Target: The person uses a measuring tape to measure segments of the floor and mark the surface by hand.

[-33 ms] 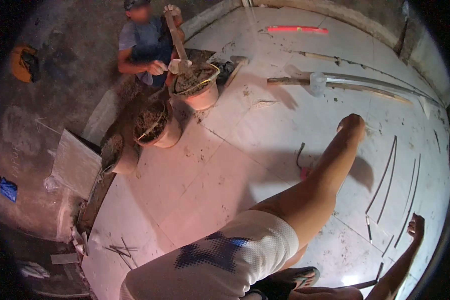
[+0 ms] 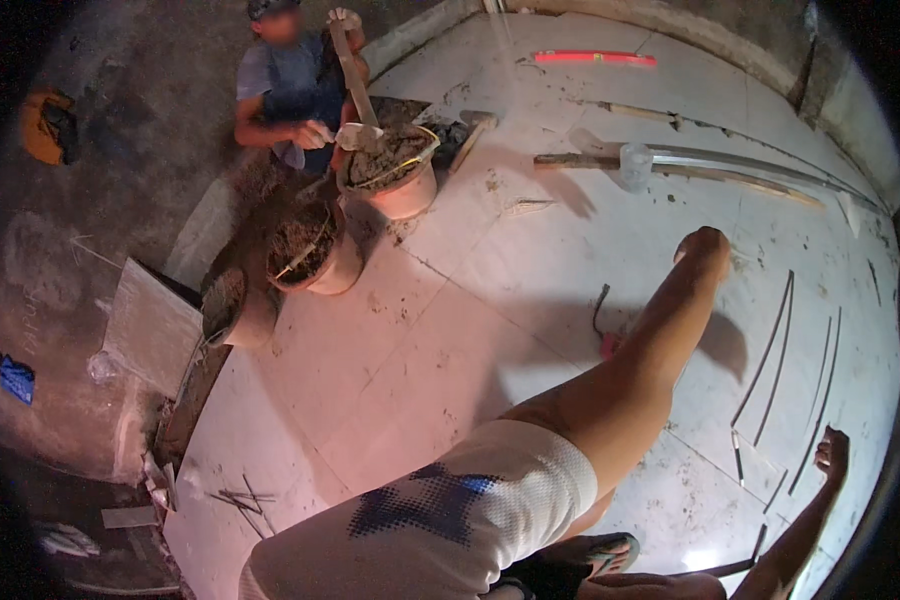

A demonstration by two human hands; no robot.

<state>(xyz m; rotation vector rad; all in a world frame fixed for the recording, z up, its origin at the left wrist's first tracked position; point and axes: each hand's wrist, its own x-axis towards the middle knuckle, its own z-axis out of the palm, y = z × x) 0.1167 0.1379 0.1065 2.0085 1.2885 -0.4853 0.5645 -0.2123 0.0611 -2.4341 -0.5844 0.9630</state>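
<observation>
My left hand point(image 2: 705, 254) reaches out over the pale tile floor point(image 2: 400, 400). Its fingers are curled closed and turned down; what they hold, if anything, is hidden. At the lower right my right hand point(image 2: 832, 453) is also closed, with nothing I can make out in it. Thin dark strips point(image 2: 770, 355) lie on the tiles between the two hands. Beyond my left hand stands a clear plastic cup point(image 2: 635, 167), by a long metal straightedge point(image 2: 750, 164). A small pink thing point(image 2: 609, 346) with a dark cord lies beside my left forearm, partly covered by it.
A co-worker point(image 2: 295, 95) at the far left holds a trowel point(image 2: 358, 137) and a long flat bar point(image 2: 353, 75) over a bucket of mortar point(image 2: 405, 195). More buckets point(image 2: 335, 270) line the tile edge. A loose tile point(image 2: 152, 325) leans there. A red spirit level point(image 2: 595, 58) lies far back.
The co-worker's trowel has dipped slightly toward the mortar in the bucket. My two hands have not visibly moved.
</observation>
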